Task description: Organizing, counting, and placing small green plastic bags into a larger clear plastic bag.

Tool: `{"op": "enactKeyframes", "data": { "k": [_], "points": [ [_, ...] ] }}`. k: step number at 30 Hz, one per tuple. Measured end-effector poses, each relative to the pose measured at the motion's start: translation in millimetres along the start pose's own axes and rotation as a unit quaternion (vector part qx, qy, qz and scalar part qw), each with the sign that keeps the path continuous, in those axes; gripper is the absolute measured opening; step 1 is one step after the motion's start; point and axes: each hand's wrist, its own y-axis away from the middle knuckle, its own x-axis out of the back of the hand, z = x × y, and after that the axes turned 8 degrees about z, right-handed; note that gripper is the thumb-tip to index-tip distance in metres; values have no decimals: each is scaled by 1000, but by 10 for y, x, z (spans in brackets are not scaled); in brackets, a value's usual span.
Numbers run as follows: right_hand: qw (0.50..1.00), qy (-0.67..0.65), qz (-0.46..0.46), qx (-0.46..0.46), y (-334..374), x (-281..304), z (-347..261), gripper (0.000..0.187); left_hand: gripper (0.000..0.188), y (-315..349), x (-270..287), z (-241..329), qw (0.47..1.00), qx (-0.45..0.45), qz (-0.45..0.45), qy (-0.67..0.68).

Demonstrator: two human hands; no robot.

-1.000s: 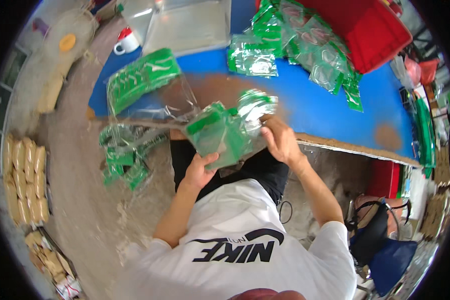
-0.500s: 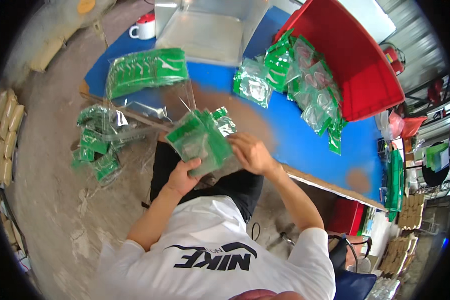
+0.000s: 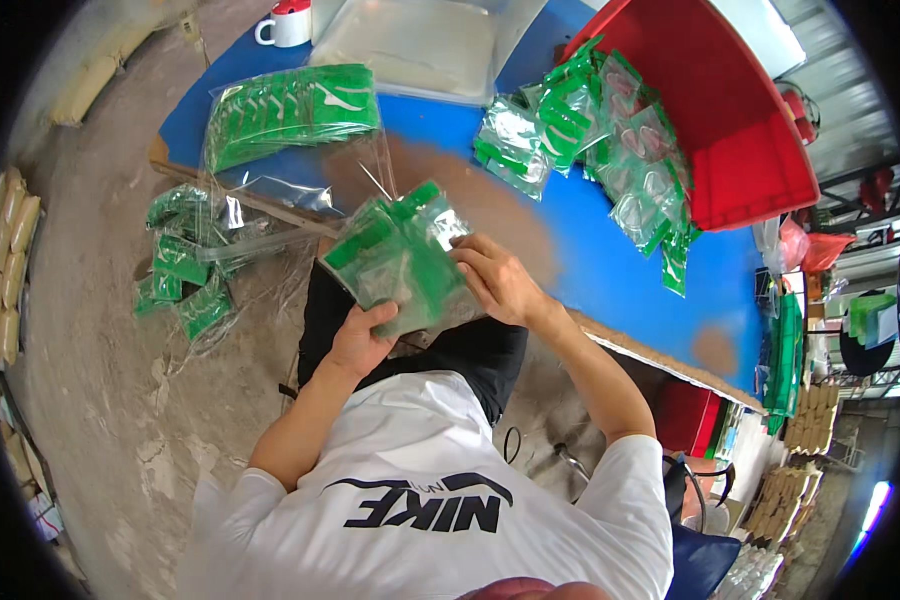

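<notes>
Above my lap I hold a stack of green-and-clear plastic packets [image 3: 395,262], fanned slightly apart. My left hand [image 3: 362,338] grips the near left edge, its thumb lying on top. At the right edge my right hand [image 3: 500,280] pinches a packet of the stack, its fingers bent together. Just beyond, on the table's left part, a clear bag of green packets [image 3: 295,112] lies with its packets in an overlapping row. A loose pile of similar packets [image 3: 625,150] spreads in front of a red bin at the right.
The blue table [image 3: 610,300] has worn brown patches and a bare front edge. A tilted red bin [image 3: 735,130] stands at its right. Behind are a clear plastic tray [image 3: 405,50] and a red-and-white mug [image 3: 286,24]. More bagged green packets [image 3: 180,258] hang or lie beyond the left edge.
My right hand has shifted slightly up against the stack, and the packet at its fingers lies more over the others. My left hand keeps its hold. The whole view has shifted slightly.
</notes>
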Motion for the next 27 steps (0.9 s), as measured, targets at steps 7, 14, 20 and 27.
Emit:
{"op": "enactKeyframes", "data": {
  "k": [7,14,20,27],
  "points": [
    [952,255,156,-67,-193,285,997,43,65,-36,-52,37,1000,4,22,5],
    [998,2,-51,24,90,-30,-7,31,64,28,44,31,1000,-3,2,-6],
    [969,140,206,-3,-778,71,883,23,62,48,-125,96,1000,-7,-13,-4],
    [966,244,-15,83,-730,-142,682,28,74,44,463,85,999,-7,-17,-31]
  ]
}}
